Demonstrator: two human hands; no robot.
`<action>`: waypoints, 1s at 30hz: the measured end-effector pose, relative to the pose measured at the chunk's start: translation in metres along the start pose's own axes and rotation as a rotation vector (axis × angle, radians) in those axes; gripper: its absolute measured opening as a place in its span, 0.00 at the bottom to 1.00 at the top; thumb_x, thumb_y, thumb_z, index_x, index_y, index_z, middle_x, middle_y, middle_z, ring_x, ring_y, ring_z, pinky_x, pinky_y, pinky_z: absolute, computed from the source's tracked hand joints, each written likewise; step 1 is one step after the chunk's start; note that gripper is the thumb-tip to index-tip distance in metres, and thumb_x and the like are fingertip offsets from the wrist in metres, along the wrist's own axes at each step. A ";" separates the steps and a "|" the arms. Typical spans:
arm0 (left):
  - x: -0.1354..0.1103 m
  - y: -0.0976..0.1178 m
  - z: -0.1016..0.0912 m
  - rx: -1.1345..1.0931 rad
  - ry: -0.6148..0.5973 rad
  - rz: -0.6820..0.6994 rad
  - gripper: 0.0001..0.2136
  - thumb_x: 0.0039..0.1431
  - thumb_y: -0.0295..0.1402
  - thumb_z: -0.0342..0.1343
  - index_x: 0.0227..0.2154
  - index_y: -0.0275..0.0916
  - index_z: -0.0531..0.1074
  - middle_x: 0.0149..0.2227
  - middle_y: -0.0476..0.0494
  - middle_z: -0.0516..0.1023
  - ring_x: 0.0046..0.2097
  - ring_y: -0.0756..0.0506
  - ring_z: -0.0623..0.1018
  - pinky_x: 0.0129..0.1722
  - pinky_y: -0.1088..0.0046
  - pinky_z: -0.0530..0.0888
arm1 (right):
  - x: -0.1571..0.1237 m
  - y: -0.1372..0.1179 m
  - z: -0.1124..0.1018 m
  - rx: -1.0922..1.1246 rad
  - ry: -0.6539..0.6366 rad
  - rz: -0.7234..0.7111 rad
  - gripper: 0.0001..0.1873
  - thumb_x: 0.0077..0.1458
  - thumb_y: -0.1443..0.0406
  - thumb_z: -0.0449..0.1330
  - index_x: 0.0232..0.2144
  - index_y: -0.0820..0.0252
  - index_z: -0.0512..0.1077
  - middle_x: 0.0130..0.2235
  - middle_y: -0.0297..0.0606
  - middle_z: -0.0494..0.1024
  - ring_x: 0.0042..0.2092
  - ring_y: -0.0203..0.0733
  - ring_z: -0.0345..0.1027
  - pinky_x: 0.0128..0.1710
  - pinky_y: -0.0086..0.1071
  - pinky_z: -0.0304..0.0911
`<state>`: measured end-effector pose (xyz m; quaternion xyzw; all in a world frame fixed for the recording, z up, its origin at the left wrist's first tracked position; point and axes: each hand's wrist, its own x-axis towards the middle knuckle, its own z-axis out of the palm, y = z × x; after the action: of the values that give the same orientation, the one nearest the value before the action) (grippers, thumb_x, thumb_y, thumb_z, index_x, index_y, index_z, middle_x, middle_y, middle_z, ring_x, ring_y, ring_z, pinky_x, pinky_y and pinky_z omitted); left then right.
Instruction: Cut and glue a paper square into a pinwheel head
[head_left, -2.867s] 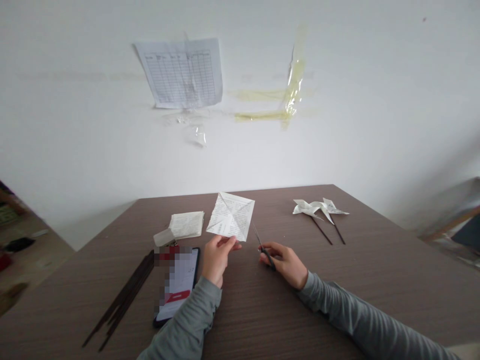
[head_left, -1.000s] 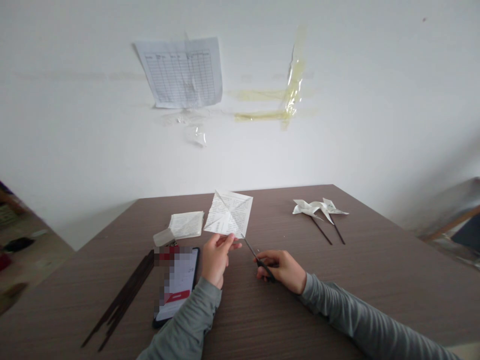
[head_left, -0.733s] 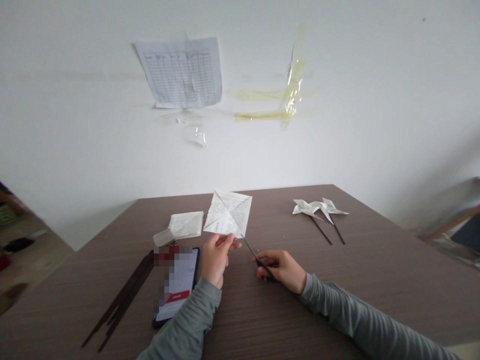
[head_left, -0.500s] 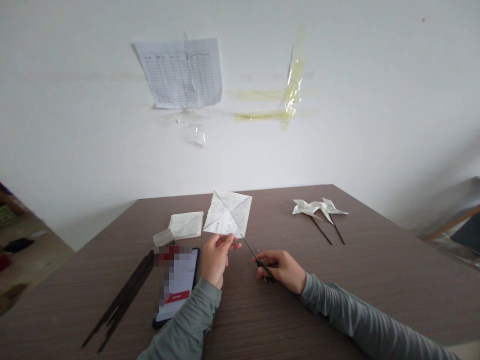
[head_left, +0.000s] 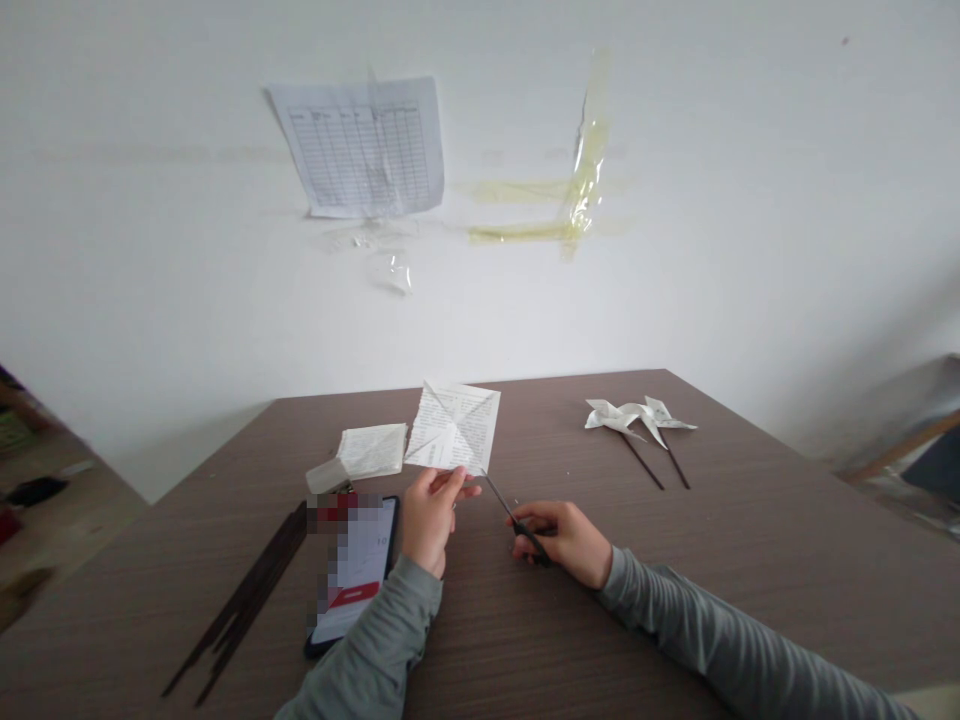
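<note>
Between the thumb and fingers of my left hand (head_left: 433, 520) is the lower edge of a square printed paper (head_left: 454, 428), held up above the table. Creases run across it from corner to corner. My right hand (head_left: 564, 538) is closed on the black handles of a pair of scissors (head_left: 501, 494). The blades point up and left, with their tips at the paper's lower right corner. Whether the blades are apart is too small to tell.
Left of my hands lie a phone (head_left: 352, 580), a bundle of dark sticks (head_left: 247, 590) and a stack of paper squares (head_left: 373, 450). Two paper pinwheels (head_left: 637, 415) on sticks rest at the right. Behind the table (head_left: 750, 560) stands a wall with a taped sheet (head_left: 364, 150).
The paper has shifted very slightly left in my left hand. My right hand and the scissors stay almost where they were.
</note>
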<state>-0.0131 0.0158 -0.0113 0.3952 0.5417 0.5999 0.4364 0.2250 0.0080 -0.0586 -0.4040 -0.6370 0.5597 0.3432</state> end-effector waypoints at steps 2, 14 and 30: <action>0.000 0.000 0.000 -0.009 0.003 -0.001 0.19 0.53 0.47 0.83 0.32 0.43 0.80 0.41 0.32 0.97 0.40 0.32 0.99 0.16 0.81 0.59 | 0.000 0.000 0.000 0.001 -0.005 0.005 0.40 0.51 0.31 0.88 0.48 0.56 0.92 0.35 0.41 0.94 0.34 0.49 0.84 0.40 0.44 0.83; 0.001 -0.003 -0.001 -0.003 -0.006 0.019 0.23 0.52 0.52 0.85 0.32 0.43 0.79 0.41 0.31 0.97 0.39 0.31 0.99 0.17 0.81 0.59 | 0.000 0.000 0.001 -0.009 0.000 0.001 0.40 0.51 0.31 0.88 0.47 0.55 0.92 0.34 0.41 0.94 0.36 0.53 0.87 0.44 0.47 0.86; 0.001 -0.002 -0.001 -0.052 0.010 0.015 0.24 0.43 0.52 0.85 0.33 0.43 0.82 0.39 0.34 0.96 0.34 0.34 0.96 0.18 0.79 0.57 | 0.002 0.003 0.000 0.003 -0.014 -0.012 0.42 0.53 0.29 0.87 0.49 0.56 0.91 0.35 0.40 0.93 0.34 0.49 0.83 0.43 0.46 0.83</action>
<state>-0.0144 0.0163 -0.0137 0.3847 0.5253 0.6191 0.4391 0.2248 0.0101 -0.0617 -0.3959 -0.6410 0.5614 0.3425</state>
